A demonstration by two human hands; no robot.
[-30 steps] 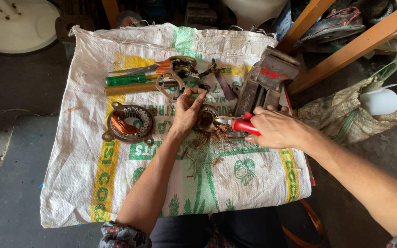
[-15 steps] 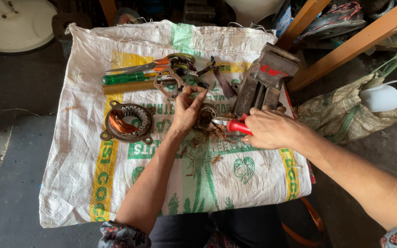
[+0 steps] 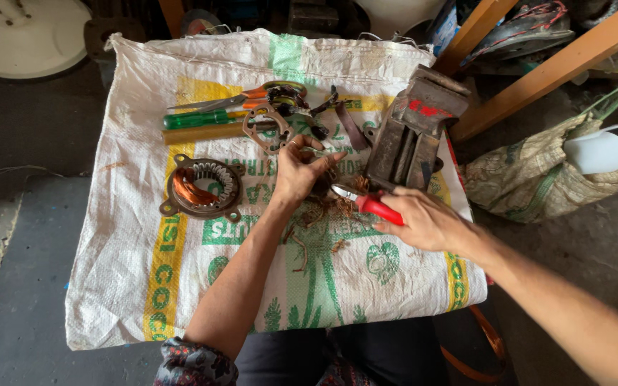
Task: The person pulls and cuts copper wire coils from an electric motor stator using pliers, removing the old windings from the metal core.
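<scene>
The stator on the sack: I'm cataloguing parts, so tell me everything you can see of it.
The stator is a round, dark, rusty-looking metal ring with mounting ears at its rim. Pale slots line part of its inner edge, and copper wire coils fill its left inside. It lies flat on the white printed sack, left of the left hand, apart from it. Nothing but the sack touches it.

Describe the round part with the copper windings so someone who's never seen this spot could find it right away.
Start at the white woven sack spread out as a work surface. On its left side, over the yellow stripe and just left of the left hand, lies the motor stator. It is the only rusty ring there lined with metal teeth and holding orange copper wire, unlike the bare bracket ring above it.
</scene>
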